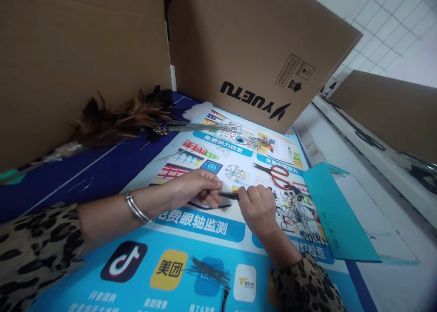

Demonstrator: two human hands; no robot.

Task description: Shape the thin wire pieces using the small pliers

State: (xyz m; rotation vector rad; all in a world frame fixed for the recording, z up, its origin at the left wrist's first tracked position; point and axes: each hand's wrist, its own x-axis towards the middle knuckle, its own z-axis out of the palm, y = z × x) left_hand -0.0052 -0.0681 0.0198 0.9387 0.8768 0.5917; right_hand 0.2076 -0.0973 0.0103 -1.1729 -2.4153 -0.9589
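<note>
The right hand (257,207) is gripping a dark tool (230,196) in its fist, the tool pointing sideways to the left hand (204,186), whose fingertips are pressing together beside its tip (around what, I can't tell)

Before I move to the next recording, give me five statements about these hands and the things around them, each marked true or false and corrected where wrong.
1. The right hand grips a slender dark tool. True.
2. Silver bangles circle the right wrist. False: they circle the left.
3. Red-handled scissors lie on the printed sheet. True.
4. Brown feathers lie inside the turquoise folder. False: they lie on the dark blue surface.
5. The dark tool points toward the left hand. True.
</note>
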